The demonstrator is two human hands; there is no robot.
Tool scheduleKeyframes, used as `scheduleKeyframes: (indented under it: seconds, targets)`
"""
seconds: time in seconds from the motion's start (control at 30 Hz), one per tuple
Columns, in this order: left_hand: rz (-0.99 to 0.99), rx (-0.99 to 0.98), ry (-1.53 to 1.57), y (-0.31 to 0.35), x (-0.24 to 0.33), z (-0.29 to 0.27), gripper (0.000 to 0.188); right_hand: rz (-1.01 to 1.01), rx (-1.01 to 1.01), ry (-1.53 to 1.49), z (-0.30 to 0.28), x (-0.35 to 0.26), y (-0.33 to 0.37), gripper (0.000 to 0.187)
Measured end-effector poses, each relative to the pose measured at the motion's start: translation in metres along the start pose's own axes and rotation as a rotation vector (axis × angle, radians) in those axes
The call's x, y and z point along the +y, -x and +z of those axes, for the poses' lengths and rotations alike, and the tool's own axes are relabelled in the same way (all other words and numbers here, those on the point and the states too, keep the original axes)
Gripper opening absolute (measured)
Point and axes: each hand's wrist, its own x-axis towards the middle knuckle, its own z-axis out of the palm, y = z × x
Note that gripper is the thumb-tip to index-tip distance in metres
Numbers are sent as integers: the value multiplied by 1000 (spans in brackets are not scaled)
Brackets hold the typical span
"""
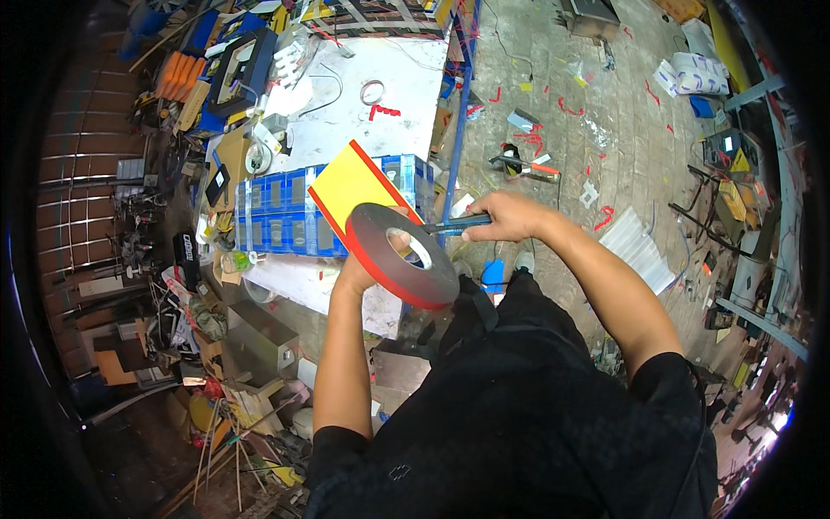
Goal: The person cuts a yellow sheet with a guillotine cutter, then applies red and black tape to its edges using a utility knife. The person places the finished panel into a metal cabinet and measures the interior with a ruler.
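My left hand [356, 275] is closed around a large roll of tape [437, 281], dark grey on its flat side with a red outer face. Some of its fingers show through the roll's white core. Behind the roll, a flat yellow sheet [347, 184] with red strips along two edges tilts over the bench, seemingly in the same hand; the grip on it is partly hidden. My right hand [510, 216] grips a dark blue utility knife [462, 225], its front end against or just over the roll's far right edge. Below the sheet lies a blue-wrapped block of cells [290, 208].
The white bench [393, 82] carries a small tape ring [372, 92], red scraps [385, 112] and another pack [372, 19] at its far end. A blue rail [462, 104] runs along its right side. Red offcuts litter the floor [553, 52]. Clutter crowds the left.
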Motion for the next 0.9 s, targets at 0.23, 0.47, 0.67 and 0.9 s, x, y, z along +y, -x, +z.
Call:
scheduleKeyframes:
  seconds: [0.23, 0.47, 0.67, 0.9]
  targets:
    - [-138, 45, -7, -13, -8, -6, 48, 20, -64, 19, -10, -9, -6, 43]
    - [-128, 83, 306, -15, -10, -7, 45, 282, -183, -263, -3, 31, 67, 42]
    - [-97, 113, 633, 11, -21, -31, 64, 421, 316, -794, 33, 82, 75, 27]
    - [74, 762, 751, 121, -139, -87, 53, 468, 551, -769, 74, 148, 26, 21]
